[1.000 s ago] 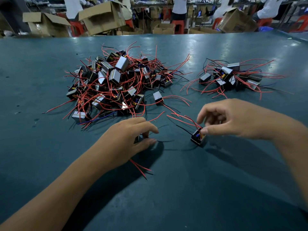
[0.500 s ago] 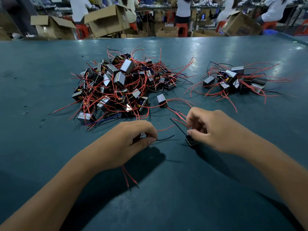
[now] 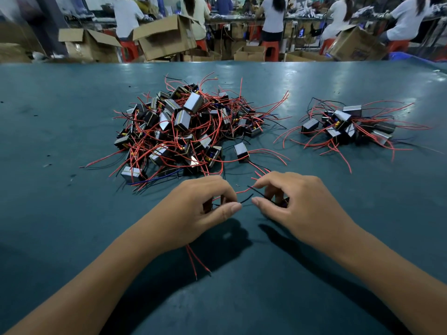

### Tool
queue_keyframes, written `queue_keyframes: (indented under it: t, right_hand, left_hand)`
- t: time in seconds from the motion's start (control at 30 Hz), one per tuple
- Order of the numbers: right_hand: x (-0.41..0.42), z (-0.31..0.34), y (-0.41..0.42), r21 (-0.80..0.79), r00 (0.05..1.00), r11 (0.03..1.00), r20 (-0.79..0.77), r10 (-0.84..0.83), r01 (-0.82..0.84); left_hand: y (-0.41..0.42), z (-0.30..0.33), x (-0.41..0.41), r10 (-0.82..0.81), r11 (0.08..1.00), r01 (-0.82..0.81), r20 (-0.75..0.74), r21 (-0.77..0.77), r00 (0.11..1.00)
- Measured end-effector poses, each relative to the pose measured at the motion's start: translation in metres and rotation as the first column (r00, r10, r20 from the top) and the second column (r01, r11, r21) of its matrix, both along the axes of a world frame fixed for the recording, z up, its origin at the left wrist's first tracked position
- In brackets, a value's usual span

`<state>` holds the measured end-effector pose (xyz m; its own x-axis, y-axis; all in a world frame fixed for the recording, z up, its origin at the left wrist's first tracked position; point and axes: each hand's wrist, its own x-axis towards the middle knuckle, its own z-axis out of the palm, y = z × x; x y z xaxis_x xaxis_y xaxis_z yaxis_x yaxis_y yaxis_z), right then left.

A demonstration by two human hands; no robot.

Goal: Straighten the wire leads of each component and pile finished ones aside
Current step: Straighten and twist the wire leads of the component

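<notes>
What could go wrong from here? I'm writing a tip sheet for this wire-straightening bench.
1. Each hand, left hand and right hand, grips a component, and their black leads cross between the thumbs; they could tangle.
2. A stray component trails red leads toward the right hand; it may get dragged along.
3. The big pile and the smaller pile sit close; sprawling wires might mix them.

A teal table [image 3: 72, 112] fills the frame. A big pile [image 3: 186, 131] lies at upper centre, a small pile [image 3: 348, 124] at upper right, one loose component [image 3: 241, 151] between.
</notes>
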<state>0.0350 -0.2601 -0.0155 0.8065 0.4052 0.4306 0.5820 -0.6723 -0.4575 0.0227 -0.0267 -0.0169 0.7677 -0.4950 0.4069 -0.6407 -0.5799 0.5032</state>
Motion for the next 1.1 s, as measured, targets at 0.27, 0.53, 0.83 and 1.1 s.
queue_keyframes:
  t: [0.27, 0.53, 0.83, 1.1]
  right_hand:
    - [-0.003, 0.001, 0.003, 0.052, 0.999, 0.998, 0.031, 0.040, -0.042]
    - [-0.004, -0.004, 0.007, 0.481, 0.913, 0.877, -0.361, 0.190, 0.008]
    - [-0.006, -0.007, 0.018, 0.655, 0.868, 0.754, -0.396, 0.299, 0.039]
    - [-0.006, -0.007, 0.022, 0.699, 0.876, 0.713, -0.379, 0.299, 0.058]
  left_hand:
    - [-0.007, 0.000, -0.005, 0.076, 0.997, -0.075, 0.019, -0.027, 0.997]
    - [-0.012, 0.000, -0.007, 0.128, 0.990, -0.126, 0.023, -0.062, 0.992]
    - [-0.015, -0.003, -0.007, 0.169, 0.981, -0.167, 0.010, -0.098, 0.986]
    - [-0.016, -0.003, -0.007, 0.170, 0.975, -0.171, -0.017, -0.140, 0.985]
